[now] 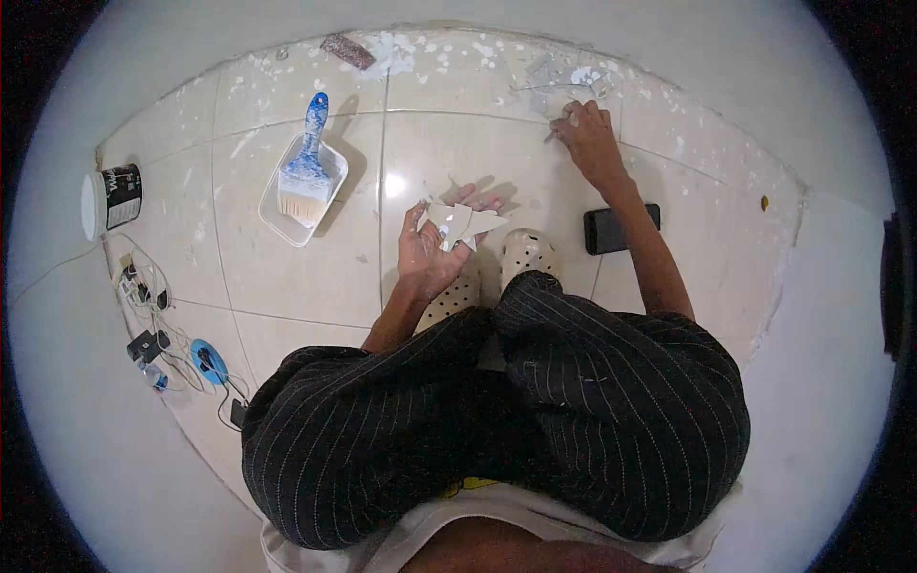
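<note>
My left hand [432, 263] is turned palm up above my shoes, its fingers cupped around several pale, jagged flakes [460, 223] that look like peeled paint. Farther off to the right, my right hand [589, 143] reaches down to the tiled floor near the wall, fingers curled together. A small greyish bit shows at its fingertips, too small to name. Just beyond that hand lie a greyish, clear-looking scrap [546, 73] and a patch of white flakes [585, 74]. Under my right forearm a black phone [611, 230] rests on the tiles, partly covered by the arm.
A paintbrush [308, 172] with a blue handle lies across a white tray [270, 216] on the left. Farther left are a black-and-white tub [122, 198], tangled cables [177, 353] and a blue round reel [207, 360]. A brown strip [348, 52] lies by the far wall among white specks.
</note>
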